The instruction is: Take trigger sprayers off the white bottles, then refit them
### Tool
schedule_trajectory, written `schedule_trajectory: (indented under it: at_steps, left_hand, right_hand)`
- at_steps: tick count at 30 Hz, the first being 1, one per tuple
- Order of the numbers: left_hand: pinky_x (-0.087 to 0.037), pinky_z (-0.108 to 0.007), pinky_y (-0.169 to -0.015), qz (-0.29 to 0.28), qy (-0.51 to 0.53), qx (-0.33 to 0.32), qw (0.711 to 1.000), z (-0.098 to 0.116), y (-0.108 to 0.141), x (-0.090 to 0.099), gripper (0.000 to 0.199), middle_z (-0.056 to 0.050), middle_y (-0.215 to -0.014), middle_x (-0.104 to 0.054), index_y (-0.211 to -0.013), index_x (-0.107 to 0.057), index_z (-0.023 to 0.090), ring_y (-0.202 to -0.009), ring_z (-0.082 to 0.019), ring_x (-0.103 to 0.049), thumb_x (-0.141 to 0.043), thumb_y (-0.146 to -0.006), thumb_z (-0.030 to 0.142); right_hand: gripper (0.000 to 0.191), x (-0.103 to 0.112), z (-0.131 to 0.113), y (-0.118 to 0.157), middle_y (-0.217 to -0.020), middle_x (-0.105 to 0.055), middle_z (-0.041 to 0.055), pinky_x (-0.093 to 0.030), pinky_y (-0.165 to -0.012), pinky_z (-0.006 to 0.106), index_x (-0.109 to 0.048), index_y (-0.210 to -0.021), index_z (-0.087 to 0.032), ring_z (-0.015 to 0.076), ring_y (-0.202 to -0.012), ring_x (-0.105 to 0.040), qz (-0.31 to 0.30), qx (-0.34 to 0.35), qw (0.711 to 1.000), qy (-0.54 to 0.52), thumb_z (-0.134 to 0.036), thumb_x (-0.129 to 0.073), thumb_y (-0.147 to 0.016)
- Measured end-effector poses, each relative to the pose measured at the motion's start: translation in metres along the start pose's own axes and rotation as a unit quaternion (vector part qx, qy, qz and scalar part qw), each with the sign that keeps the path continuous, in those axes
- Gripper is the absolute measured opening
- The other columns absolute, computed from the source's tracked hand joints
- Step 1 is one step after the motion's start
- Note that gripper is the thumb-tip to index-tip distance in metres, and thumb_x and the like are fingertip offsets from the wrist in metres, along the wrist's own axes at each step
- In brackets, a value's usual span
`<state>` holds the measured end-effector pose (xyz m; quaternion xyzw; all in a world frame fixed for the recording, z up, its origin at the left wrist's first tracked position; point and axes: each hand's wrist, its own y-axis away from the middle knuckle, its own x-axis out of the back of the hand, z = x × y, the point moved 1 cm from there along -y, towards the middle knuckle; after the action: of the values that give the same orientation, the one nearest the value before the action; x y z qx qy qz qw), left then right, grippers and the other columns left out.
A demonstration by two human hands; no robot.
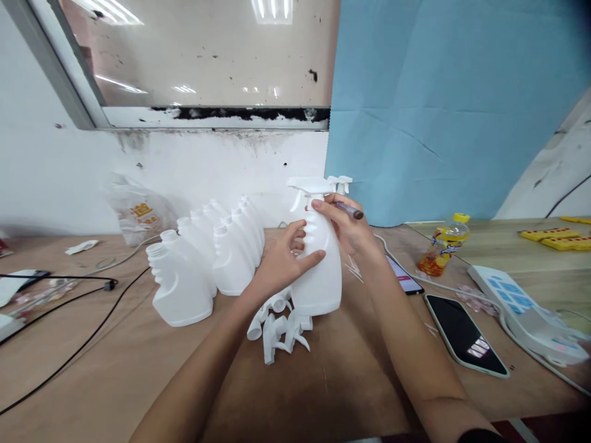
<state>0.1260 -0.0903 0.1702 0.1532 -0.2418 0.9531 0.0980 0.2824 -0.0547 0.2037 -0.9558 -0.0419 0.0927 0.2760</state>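
Note:
A white spray bottle (318, 277) with a trigger head (310, 184) on top is upright in front of me, between both hands. My left hand (290, 252) is wrapped round its left side, thumb across the front. At the neck, my right hand (348, 224) grips the bottle, with a dark pen (349, 210) also held between its fingers. Loose white trigger heads (277, 335) lie on the brown table below the bottle. Two rows of open white bottles (182, 295) stand to the left. Behind the held bottle, parts of other trigger heads (344, 183) show.
A plastic bag (138, 212) sits against the wall at the left. Black cables (78, 351) cross the table there. On the right are a phone (466, 335), a second phone partly hidden, a drink bottle (443, 246), a white power strip (526, 314) and yellow items (566, 239).

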Motion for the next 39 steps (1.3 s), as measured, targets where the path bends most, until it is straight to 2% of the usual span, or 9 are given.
schedule_trajectory:
  at_steps: [4, 7, 12, 15, 21, 25, 30, 34, 39]
  left_hand:
    - [-0.050, -0.033, -0.075, 0.050, -0.057, -0.018, 0.997, 0.008, 0.004, 0.003, 0.047, -0.004, -0.095, -0.067, -0.110, -0.059, 0.022, -0.081, -0.019, -0.063, -0.071, -0.076, 0.052]
    - [-0.049, -0.031, -0.067, 0.018, -0.058, -0.030, 0.998, 0.012, 0.005, 0.009, 0.034, -0.002, -0.081, -0.064, -0.089, -0.059, 0.020, -0.073, -0.017, -0.061, -0.068, -0.079, 0.051]
    - [-0.053, -0.033, -0.072, -0.103, 0.091, -0.016, 0.990, 0.017, 0.005, 0.020, 0.030, -0.006, -0.096, -0.069, -0.097, -0.062, 0.018, -0.088, -0.022, -0.066, -0.069, -0.081, 0.042]
    - [-0.054, -0.033, -0.072, -0.106, 0.107, 0.001, 0.989, 0.017, 0.005, 0.021, 0.032, -0.007, -0.101, -0.070, -0.103, -0.064, 0.018, -0.089, -0.022, -0.067, -0.070, -0.080, 0.040]
    - [-0.053, -0.034, -0.072, -0.065, 0.024, -0.006, 0.998, 0.013, 0.003, 0.024, 0.034, -0.008, -0.098, -0.070, -0.101, -0.064, 0.017, -0.087, -0.022, -0.067, -0.070, -0.080, 0.043]
    - [-0.054, -0.035, -0.076, -0.065, 0.035, 0.006, 0.997, 0.014, 0.002, 0.028, 0.041, -0.009, -0.108, -0.069, -0.114, -0.061, 0.018, -0.093, -0.023, -0.067, -0.069, -0.081, 0.042]
    - [-0.053, -0.035, -0.071, -0.058, 0.002, 0.012, 0.998, 0.014, 0.003, 0.034, 0.040, -0.009, -0.103, -0.070, -0.109, -0.063, 0.018, -0.087, -0.023, -0.067, -0.070, -0.079, 0.044]
    - [-0.054, -0.036, -0.074, -0.057, -0.010, 0.012, 0.998, 0.014, 0.003, 0.038, 0.037, -0.007, -0.099, -0.071, -0.108, -0.064, 0.019, -0.087, -0.022, -0.067, -0.071, -0.078, 0.040]
    - [-0.050, -0.036, -0.083, -0.059, -0.091, -0.007, 0.994, 0.019, 0.004, 0.047, 0.030, -0.004, -0.101, -0.071, -0.101, -0.067, 0.021, -0.093, -0.022, -0.065, -0.071, -0.078, 0.040]
  right_hand:
    - [0.033, -0.021, 0.001, 0.011, -0.079, -0.065, 0.0009, -0.052, -0.064, 0.033, -0.060, -0.077, -0.024, 0.0184, -0.073, -0.062, 0.003, 0.013, 1.000, -0.019, -0.045, -0.083, -0.069]
    - [0.033, -0.024, -0.002, 0.016, -0.081, -0.067, 0.0016, -0.054, -0.067, 0.035, -0.063, -0.083, -0.024, 0.0200, -0.076, -0.064, -0.002, 0.028, 1.000, -0.004, -0.042, -0.085, -0.067]
    - [0.030, -0.020, -0.004, 0.012, -0.093, -0.073, 0.0076, -0.058, -0.075, 0.042, -0.066, -0.083, -0.020, 0.0248, -0.083, -0.068, -0.126, -0.051, 0.984, -0.113, -0.048, -0.076, -0.076]
    - [0.036, -0.019, -0.002, 0.009, -0.100, -0.072, 0.0096, -0.058, -0.079, 0.045, -0.067, -0.089, -0.019, 0.0273, -0.089, -0.068, -0.192, -0.087, 0.966, -0.147, -0.052, -0.073, -0.076]
    - [0.033, -0.019, -0.001, 0.008, -0.088, -0.068, 0.0001, -0.055, -0.079, 0.035, -0.064, -0.095, -0.025, 0.0199, -0.083, -0.066, -0.068, -0.007, 0.990, -0.123, -0.032, -0.083, -0.070]
    - [0.031, -0.020, -0.005, 0.009, -0.093, -0.069, 0.0016, -0.053, -0.082, 0.037, -0.063, -0.100, -0.026, 0.0224, -0.092, -0.064, -0.128, -0.025, 0.983, -0.132, -0.034, -0.078, -0.074]
    - [0.035, -0.023, -0.009, 0.012, -0.093, -0.068, 0.0005, -0.052, -0.084, 0.039, -0.063, -0.100, -0.027, 0.0229, -0.094, -0.063, -0.102, -0.003, 0.989, -0.103, -0.030, -0.080, -0.070]
    - [0.032, -0.023, -0.007, 0.013, -0.095, -0.068, 0.0009, -0.052, -0.085, 0.039, -0.064, -0.099, -0.027, 0.0229, -0.096, -0.062, -0.132, -0.013, 0.987, -0.089, -0.034, -0.079, -0.072]
    - [0.027, -0.023, -0.006, 0.013, -0.088, -0.068, 0.0020, -0.053, -0.086, 0.039, -0.067, -0.086, -0.024, 0.0217, -0.089, -0.063, -0.114, 0.010, 0.992, -0.051, -0.041, -0.081, -0.071]
